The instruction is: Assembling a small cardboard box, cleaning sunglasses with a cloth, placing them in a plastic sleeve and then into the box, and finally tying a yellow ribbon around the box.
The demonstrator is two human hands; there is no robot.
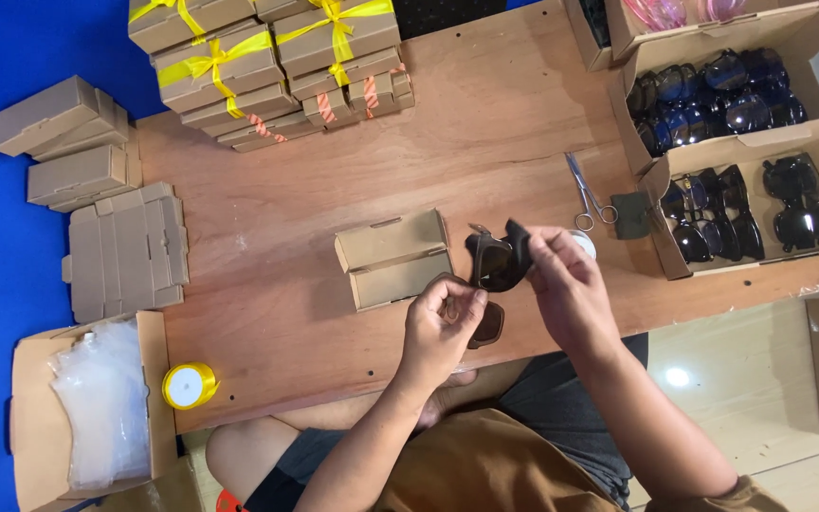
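My left hand [447, 318] curls and pinches the lower lens of the brown sunglasses [497, 270]. My right hand [561, 275] pinches a dark cloth [519, 239] on the top lens. The glasses stand on end near the surface's [286, 313] front edge, beside an open cardboard box [392, 258].

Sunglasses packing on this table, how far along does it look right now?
Done: a stack of ribbon-tied boxes sits at the table's far edge. In hand: the left hand and right hand hold brown sunglasses beside an open cardboard box. Left: cartons of dark sunglasses and flat unfolded boxes.
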